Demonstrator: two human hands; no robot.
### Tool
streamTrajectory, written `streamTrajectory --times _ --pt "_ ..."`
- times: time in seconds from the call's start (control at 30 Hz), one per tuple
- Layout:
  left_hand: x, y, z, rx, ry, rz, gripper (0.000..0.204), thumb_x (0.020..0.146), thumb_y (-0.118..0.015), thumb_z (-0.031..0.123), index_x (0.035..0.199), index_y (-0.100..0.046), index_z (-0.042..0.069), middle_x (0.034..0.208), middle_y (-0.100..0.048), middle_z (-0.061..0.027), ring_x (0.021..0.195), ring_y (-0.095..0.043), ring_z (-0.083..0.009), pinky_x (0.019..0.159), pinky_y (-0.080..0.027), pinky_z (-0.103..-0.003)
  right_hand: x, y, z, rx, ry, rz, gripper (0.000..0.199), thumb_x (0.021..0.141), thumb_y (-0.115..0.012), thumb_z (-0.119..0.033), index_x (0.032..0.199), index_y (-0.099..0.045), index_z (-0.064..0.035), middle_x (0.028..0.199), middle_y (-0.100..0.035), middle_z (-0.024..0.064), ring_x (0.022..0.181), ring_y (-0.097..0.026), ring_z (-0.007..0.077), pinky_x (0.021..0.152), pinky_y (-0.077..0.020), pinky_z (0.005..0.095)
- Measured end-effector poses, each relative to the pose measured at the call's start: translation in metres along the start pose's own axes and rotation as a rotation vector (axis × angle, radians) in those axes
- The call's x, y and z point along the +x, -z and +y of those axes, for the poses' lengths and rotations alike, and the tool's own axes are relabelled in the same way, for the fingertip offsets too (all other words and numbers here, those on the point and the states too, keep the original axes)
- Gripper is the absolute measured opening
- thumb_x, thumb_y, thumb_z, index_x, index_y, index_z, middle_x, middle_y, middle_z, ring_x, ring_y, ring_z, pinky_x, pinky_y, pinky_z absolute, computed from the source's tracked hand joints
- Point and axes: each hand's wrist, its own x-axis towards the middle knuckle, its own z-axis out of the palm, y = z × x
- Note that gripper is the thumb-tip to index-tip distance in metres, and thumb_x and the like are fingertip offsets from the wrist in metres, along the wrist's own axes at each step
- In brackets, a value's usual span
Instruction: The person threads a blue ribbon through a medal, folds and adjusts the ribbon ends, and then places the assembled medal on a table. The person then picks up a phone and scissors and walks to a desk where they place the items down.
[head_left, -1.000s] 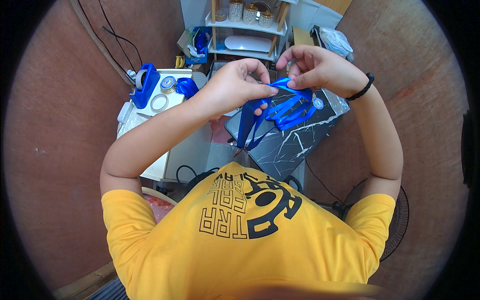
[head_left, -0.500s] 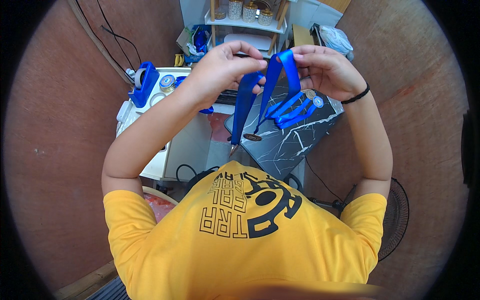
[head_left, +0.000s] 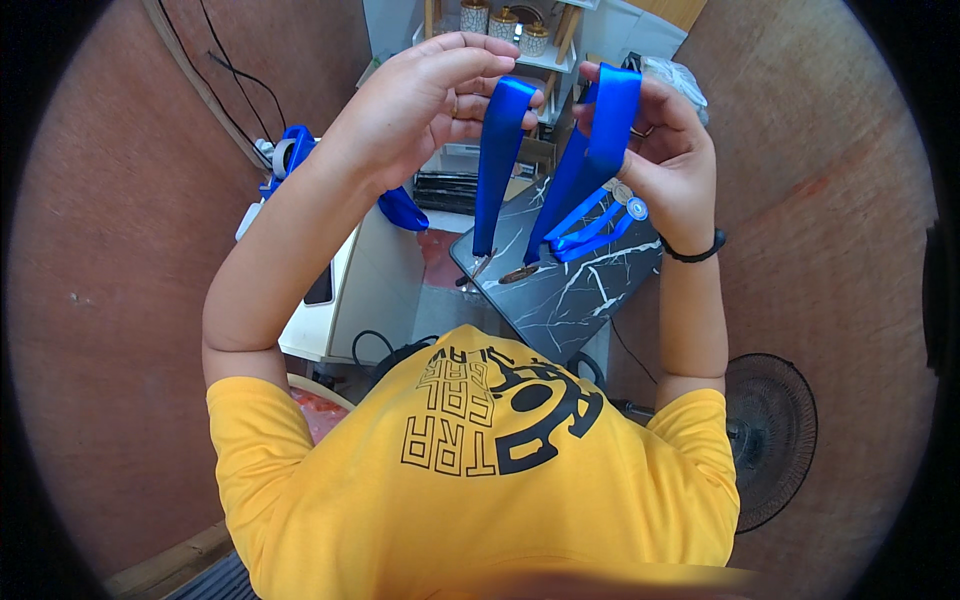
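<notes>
Both hands have raised the blue ribbon higher

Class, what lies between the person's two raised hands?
In the head view, two strands of blue ribbon hang between the left hand and right hand.

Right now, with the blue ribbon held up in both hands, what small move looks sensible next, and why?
Probably spread the hands a little wider. The left hand and right hand each pinch one strand of the blue fabric ribbon, and the bronze round medal hangs low, close to the dark marbled tabletop.
</notes>
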Motion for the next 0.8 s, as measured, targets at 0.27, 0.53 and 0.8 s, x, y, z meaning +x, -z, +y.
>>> streamTrajectory --times 0.27,0.53,0.8 --pt "0.001 -0.003 -0.009 -0.039 0.042 0.027 0.037 0.093 -0.058 0.027 0.122 -0.055 0.003 0.098 -0.067 -0.0110 0.094 -0.067 -0.0194 0.085 -0.052 -0.030 -0.012 -0.027 0.019 -0.316 0.065 0.152 0.049 0.080 -0.074 -0.006 0.122 -0.052 0.0035 0.115 -0.061 0.0119 0.109 -0.061 0.0184 0.095 -0.0491 0.0332" --pt "-0.004 -0.002 -0.013 -0.192 0.141 -0.023 0.031 0.094 -0.057 0.024 0.120 -0.057 0.006 0.091 -0.065 -0.0018 0.086 -0.062 -0.0110 0.080 -0.049 -0.027 -0.018 -0.049 0.042 -0.392 0.046 0.235 0.050 0.075 -0.078 -0.013 0.116 -0.055 0.0011 0.104 -0.063 0.0101 0.097 -0.062 0.0174 0.086 -0.0505 0.0299" --pt "-0.007 -0.005 -0.014 -0.192 0.166 -0.016 0.033 0.095 -0.056 0.025 0.121 -0.056 0.005 0.094 -0.066 -0.0059 0.089 -0.066 -0.0148 0.082 -0.050 -0.028 -0.020 -0.061 0.050 -0.288 -0.048 0.216 0.050 0.073 -0.076 -0.009 0.117 -0.054 0.0004 0.107 -0.062 0.0092 0.099 -0.063 0.0175 0.089 -0.0512 0.0316"
